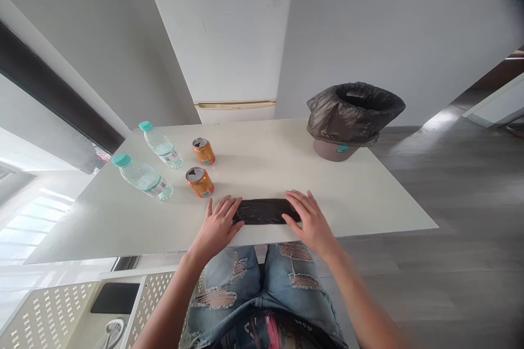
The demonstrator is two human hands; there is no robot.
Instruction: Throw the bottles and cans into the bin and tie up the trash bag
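A folded black plastic bag (264, 211) lies as a flat strip near the table's front edge. My left hand (220, 223) rests on its left end, fingers stretched forward and thumb along the near edge. At the right end, my right hand (310, 219) lies with its fingers spread over the strip and the thumb apart from them. Both hands touch the bag from above and are open. Just beyond my left hand stands an orange can (200, 182), with another orange can (203, 151) behind it.
Two clear plastic bottles with teal caps, a nearer bottle (143, 177) and a farther bottle (161, 145), tilt in view at the left. A brown bin (333, 151) lined with a black bag (327, 120) stands at the back right of the white table (262, 169). A white fridge (229, 27) is behind.
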